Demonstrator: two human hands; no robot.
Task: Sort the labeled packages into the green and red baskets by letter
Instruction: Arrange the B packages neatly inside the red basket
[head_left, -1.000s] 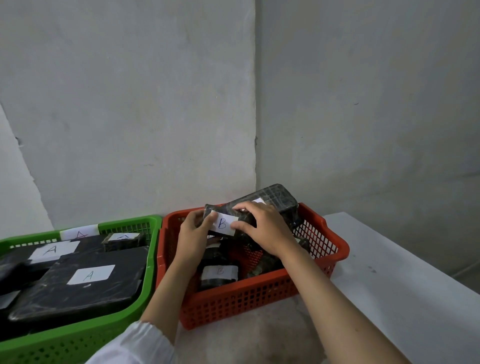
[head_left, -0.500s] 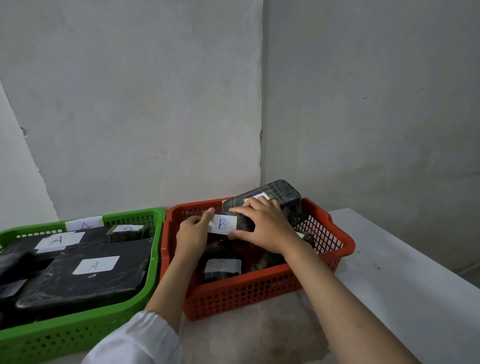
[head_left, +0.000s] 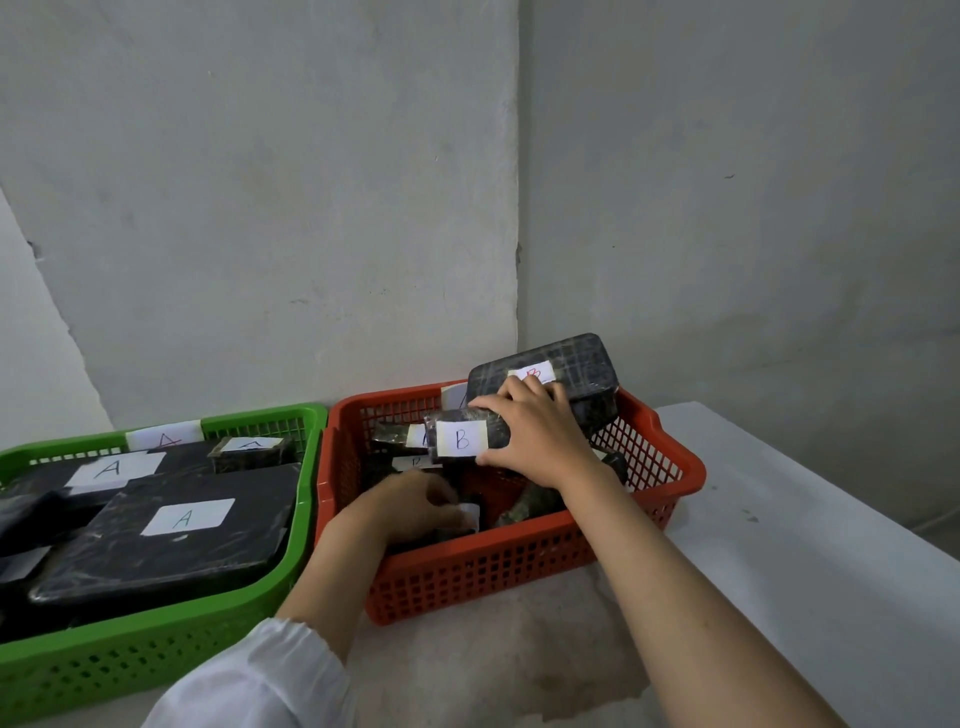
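The left hand (head_left: 415, 506) has let go of the B-labelled package (head_left: 467, 436) and dropped low into the red basket (head_left: 519, 566), its blurred fingers curled over a small dark parcel — whether it grips, I cannot tell. The right hand (head_left: 540, 441) still clasps the B package above the basket; the green basket (head_left: 156, 654) sits at nine o'clock.
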